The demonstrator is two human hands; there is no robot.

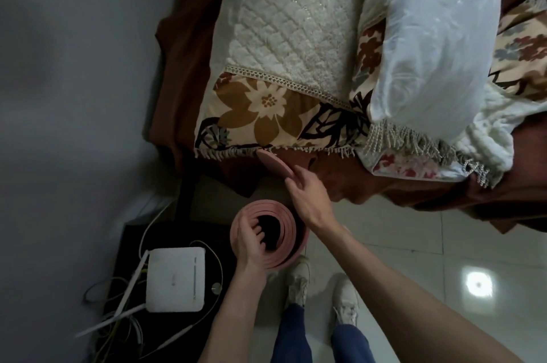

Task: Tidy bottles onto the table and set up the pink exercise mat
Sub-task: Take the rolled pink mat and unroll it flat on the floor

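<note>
Two bare forearms reach down to the pink mat (268, 236), standing rolled on the floor beside the bed (296, 66). Left hand (251, 239) fingers hook inside the roll; right hand (307, 193) pinches its loose end. Unrolling appears underway; open floor is needed next.

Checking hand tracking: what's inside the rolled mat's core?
The left hand's fingers curl over the pink mat's rim into its dark core. Anything deeper is hidden in shadow. The right hand holds the loose end.
</note>
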